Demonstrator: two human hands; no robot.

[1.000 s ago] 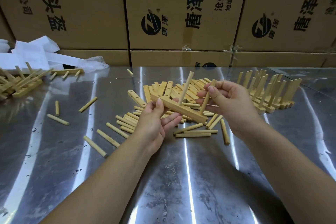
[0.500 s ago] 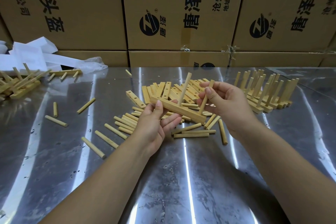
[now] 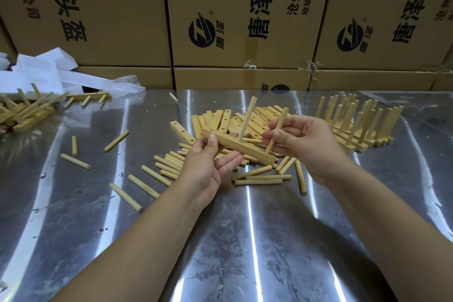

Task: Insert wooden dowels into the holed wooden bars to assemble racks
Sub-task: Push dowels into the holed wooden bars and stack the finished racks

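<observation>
**Second dowel at the bar's right end**

The left hand point(image 3: 208, 162) gripped a holed wooden bar point(image 3: 245, 146) above the bench point(image 3: 220, 240), thumb on its near face and fingers curled beneath, partly hidden by the wood. One dowel point(image 3: 247, 117) stood in the bar's middle. The right hand point(image 3: 306, 144) pinched a second dowel point(image 3: 282, 117), tilted, its lower end meeting the bar's right end; whether it sat in a hole could not be made out. Behind lay a pile of holed bars point(image 3: 220, 120), partly covered by both hands. Loose dowels point(image 3: 166, 167) were scattered just below. Finished racks point(image 3: 360, 127) stood at the right, and more racks point(image 3: 24, 110) at the left were cut off by the frame edge. Cardboard boxes point(image 3: 110, 7) lined the back.
</observation>
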